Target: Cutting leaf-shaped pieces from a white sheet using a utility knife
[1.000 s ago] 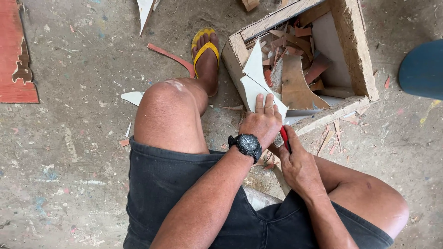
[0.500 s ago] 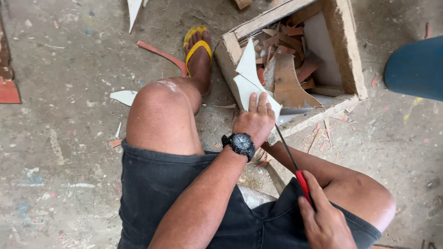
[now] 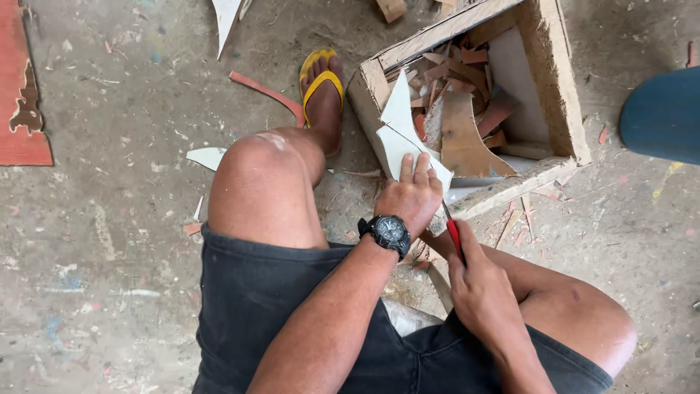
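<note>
You were mid-cut: your left hand (image 3: 413,195) pressed a pale, flat, jagged sheet offcut (image 3: 403,140) against the rim of a rough wooden box (image 3: 555,87) of scraps, while your right hand (image 3: 480,288) kept a closed grip on a red-handled saw (image 3: 453,235) — next, I judge, a steady stroke.

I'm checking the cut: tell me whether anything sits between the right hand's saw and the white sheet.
Nothing visible does. The right hand grips the red-handled saw, whose blade runs straight up to the white sheet. The left hand presses on the sheet beside the blade, not across it.
</note>
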